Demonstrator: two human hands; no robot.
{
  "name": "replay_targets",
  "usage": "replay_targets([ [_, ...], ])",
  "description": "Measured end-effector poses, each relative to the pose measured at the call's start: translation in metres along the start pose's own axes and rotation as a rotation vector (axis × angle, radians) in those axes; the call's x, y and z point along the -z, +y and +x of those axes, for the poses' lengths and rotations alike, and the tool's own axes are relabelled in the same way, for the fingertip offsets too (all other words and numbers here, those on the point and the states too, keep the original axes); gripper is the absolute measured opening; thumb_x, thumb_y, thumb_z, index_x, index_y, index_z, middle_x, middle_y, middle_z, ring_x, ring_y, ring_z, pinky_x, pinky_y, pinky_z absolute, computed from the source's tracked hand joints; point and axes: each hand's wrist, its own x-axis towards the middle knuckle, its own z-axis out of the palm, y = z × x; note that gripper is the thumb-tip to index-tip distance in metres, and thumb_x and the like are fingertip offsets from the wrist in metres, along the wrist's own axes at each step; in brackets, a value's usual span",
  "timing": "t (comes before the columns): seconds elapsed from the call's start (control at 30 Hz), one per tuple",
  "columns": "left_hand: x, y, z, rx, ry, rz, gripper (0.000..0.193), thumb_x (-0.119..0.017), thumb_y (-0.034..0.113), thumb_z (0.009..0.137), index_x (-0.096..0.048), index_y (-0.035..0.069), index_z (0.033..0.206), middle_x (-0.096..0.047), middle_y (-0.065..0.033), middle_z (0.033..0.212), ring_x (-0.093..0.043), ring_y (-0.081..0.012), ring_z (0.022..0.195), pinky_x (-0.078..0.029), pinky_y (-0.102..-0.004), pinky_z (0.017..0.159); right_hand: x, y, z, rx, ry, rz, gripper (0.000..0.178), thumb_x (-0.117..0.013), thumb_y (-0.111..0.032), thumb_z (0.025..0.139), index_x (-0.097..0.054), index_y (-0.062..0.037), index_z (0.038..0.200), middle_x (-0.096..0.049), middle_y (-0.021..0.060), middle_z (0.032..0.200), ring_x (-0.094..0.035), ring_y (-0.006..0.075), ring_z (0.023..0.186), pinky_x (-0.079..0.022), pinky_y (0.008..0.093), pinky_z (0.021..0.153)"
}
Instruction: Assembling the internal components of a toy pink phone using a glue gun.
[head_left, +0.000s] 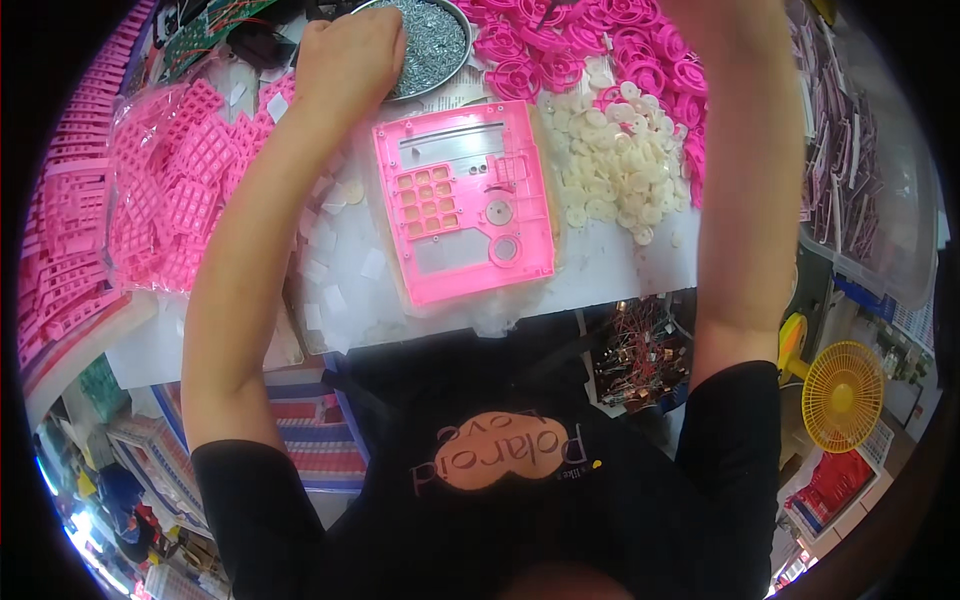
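A pink plastic casing panel [532, 210] lies on the white table in front of me, with a grid of square openings, a clear window strip and two round openings. Beyond its far left corner, my left hand [352, 55] is at a round metal dish [469, 45] full of small silvery screws [430, 50]. The fingers are curled closed over the dish's left side; anything between them is hidden. My right forearm [748, 170] reaches forward on the right, and its hand lies beyond the upper edge of the picture.
Pink keypad grids [190, 190] in clear bags are heaped at left. Pink round parts [640, 50] and cream discs [620, 150] are piled right of the panel. A clear bin [900, 250] of flat strips stands far right, above a yellow fan [843, 397]. Wired components [645, 350] sit below the table edge.
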Motion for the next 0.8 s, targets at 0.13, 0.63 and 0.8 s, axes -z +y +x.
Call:
replay_targets([
  [0.13,0.038,0.037,-0.026,0.015,-0.017,-0.630,0.008,-0.063,0.010,0.093,-0.066,0.004,0.098,-0.065,-0.0079,0.080,-0.065,-0.0214,0.074,-0.051,-0.0363,0.072,-0.013,0.030,-0.049,0.082,-0.119,0.463,0.057,-0.065,-0.022,0.087,-0.047,0.0026,0.136,-0.065,0.0127,0.095,-0.065,0.0225,0.092,-0.053,0.0388,0.086],
  [0.63,0.069,0.113,-0.132,-0.048,0.018,-0.951,0.019,-0.077,0.010,0.081,-0.068,0.016,0.096,-0.067,0.0013,0.086,-0.062,-0.0203,0.083,-0.036,-0.0403,0.087,-0.064,-0.006,-0.133,0.006,-0.050,0.263,0.033,-0.063,-0.030,0.099,-0.046,-0.0129,0.122,-0.052,-0.0003,0.070,-0.051,0.0129,0.059,-0.043,0.0335,0.060],
  [0.8,0.068,0.112,-0.131,-0.111,0.105,-0.757,0.021,-0.081,0.014,0.078,-0.068,0.014,0.095,-0.067,0.0012,0.089,-0.062,-0.0199,0.084,-0.036,-0.0427,0.092,-0.070,0.002,-0.132,0.007,0.000,0.317,0.033,-0.066,-0.029,0.098,-0.048,-0.0116,0.119,-0.051,0.0001,0.068,-0.051,0.0136,0.058,-0.042,0.0323,0.057],
])
